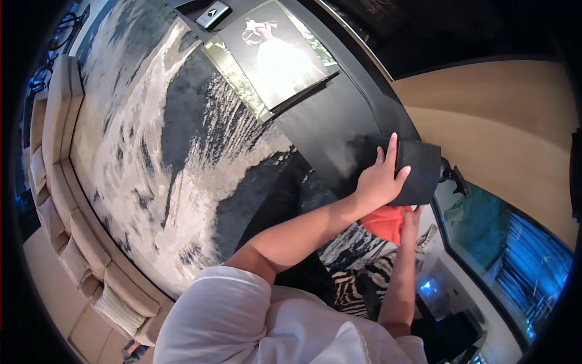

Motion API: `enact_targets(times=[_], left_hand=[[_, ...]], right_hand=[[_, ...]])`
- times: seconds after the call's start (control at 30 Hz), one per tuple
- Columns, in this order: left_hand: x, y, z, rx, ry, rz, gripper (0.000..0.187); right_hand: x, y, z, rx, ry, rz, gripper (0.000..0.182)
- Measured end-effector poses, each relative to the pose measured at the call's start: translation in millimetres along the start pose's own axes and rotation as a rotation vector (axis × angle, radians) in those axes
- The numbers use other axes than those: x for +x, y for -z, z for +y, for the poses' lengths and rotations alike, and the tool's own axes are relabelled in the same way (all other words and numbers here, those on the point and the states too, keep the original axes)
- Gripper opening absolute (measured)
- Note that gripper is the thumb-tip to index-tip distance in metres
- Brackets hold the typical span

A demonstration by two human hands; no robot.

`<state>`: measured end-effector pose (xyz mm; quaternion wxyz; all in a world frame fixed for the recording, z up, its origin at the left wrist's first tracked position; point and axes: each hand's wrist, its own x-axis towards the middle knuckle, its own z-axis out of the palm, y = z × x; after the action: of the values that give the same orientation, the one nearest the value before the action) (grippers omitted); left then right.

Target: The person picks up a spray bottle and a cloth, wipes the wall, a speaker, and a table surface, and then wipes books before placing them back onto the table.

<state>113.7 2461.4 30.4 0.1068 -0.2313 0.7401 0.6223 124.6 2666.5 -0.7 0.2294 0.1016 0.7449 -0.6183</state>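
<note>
My left hand [381, 180] lies on top of a dark, flat, box-like object [419, 173] near the end of the black console top [330, 130]. Its fingers are spread and it grips nothing. Lower down, below the near edge of that object, my right hand [411, 225] holds a red-orange cloth [384, 223]. The cloth hangs in folds, and its upper part is hidden under the dark object. Some of my right fingers are hidden too.
Large books [282, 60] with a gown on the cover lie farther along the console, beside a small silver device [213, 14]. A big dark screen [461, 36] stands at the right. A patterned rug [182, 139], a beige sofa [91, 242] and a zebra-striped piece [351, 291] are around.
</note>
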Motion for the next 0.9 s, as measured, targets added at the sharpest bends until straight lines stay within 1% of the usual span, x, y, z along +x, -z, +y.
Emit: enact_targets(times=[0.07,0.1,0.17,0.2,0.23,0.27,0.3,0.43,0.5,0.6,0.7,0.83,0.9], left_hand=[[-2.8,11.5,12.8,0.141,-0.041,-0.037,0.071],[-0.9,4.8,10.4,0.281,-0.155,0.120,0.062],[10.7,2.8,9.3,0.315,-0.258,0.169,0.055],[17.4,5.1,11.9,0.327,-0.312,0.197,0.052],[22.6,6.6,15.7,0.354,-0.335,0.200,0.045],[28.4,7.2,16.8,0.352,-0.336,0.172,0.045],[34.3,8.2,17.6,0.350,-0.337,0.145,0.045],[38.2,14.1,20.2,0.296,-0.267,0.083,0.044],[34.4,11.4,19.4,0.300,-0.261,0.126,0.043],[29.0,6.7,18.9,0.268,-0.265,0.179,0.043],[24.9,-1.0,14.0,0.239,-0.289,0.257,0.043],[23.0,-10.3,6.0,0.249,-0.367,0.363,0.043],[25.0,-10.7,6.5,0.256,-0.335,0.313,0.043]], right_hand=[[-27.5,-34.6,-22.3,0.134,-0.001,0.037,0.076],[-34.2,-42.5,-27.5,0.188,-0.041,0.006,0.075],[-45.3,-56.8,-29.9,0.307,-0.123,-0.055,0.073],[-47.7,-63.7,-24.7,0.310,-0.145,-0.028,0.071],[-48.3,-69.4,-17.6,0.309,-0.166,-0.002,0.068],[-49.2,-75.2,-14.4,0.307,-0.185,0.024,0.066],[-47.2,-83.0,-19.1,0.387,-0.158,0.009,0.060],[-43.0,-89.0,-22.3,0.469,-0.190,0.065,0.058],[-45.1,-88.8,-29.0,0.468,-0.232,0.117,0.056],[-42.0,-82.1,-35.1,0.403,-0.155,0.053,0.058],[-39.0,-64.3,-27.8,0.269,-0.223,0.179,0.070],[-38.0,-53.8,-25.6,0.211,-0.227,0.089,0.085],[-39.3,-55.1,-27.2,0.200,-0.239,0.110,0.084]])
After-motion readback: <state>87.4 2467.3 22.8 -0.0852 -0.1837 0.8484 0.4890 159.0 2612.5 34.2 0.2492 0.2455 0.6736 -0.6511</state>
